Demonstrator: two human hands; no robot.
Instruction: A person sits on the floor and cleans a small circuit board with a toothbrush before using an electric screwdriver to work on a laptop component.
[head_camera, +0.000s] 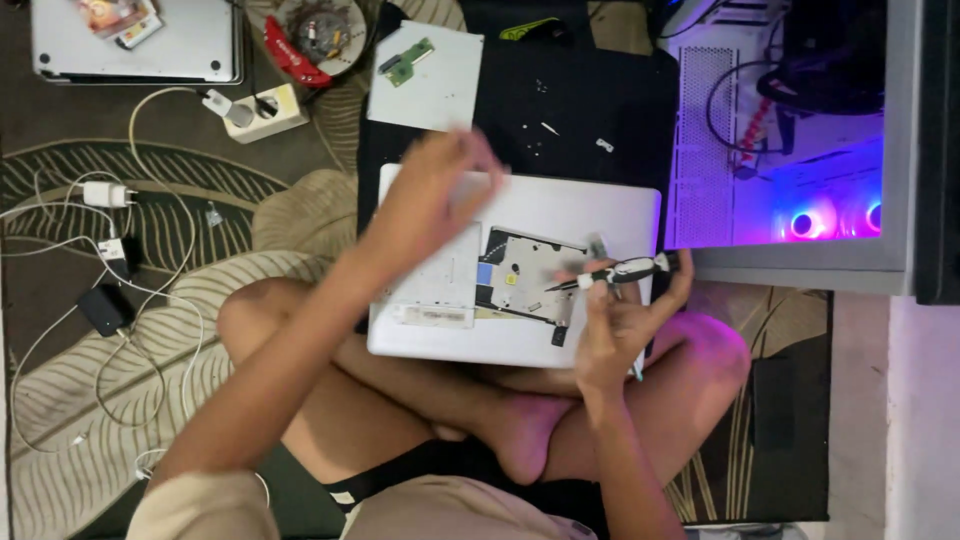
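Right hand: gripping a screwdriver, tip pointing left over the open laptop.
Left hand: hovering blurred above the laptop, fingers loosely curled, grip unclear.

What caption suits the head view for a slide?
Right hand holds a screwdriver over an opened white laptop; left hand is raised above it.

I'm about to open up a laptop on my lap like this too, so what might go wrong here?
1. Loose screws lie scattered on the black mat; a knock might lose them in the patterned rug.
2. The opened laptop rests on crossed legs, so it may tip or slide.
3. The right hand holds a screwdriver over the exposed bay; a slip could scratch parts. The blurred left hand seems not to steady the case.
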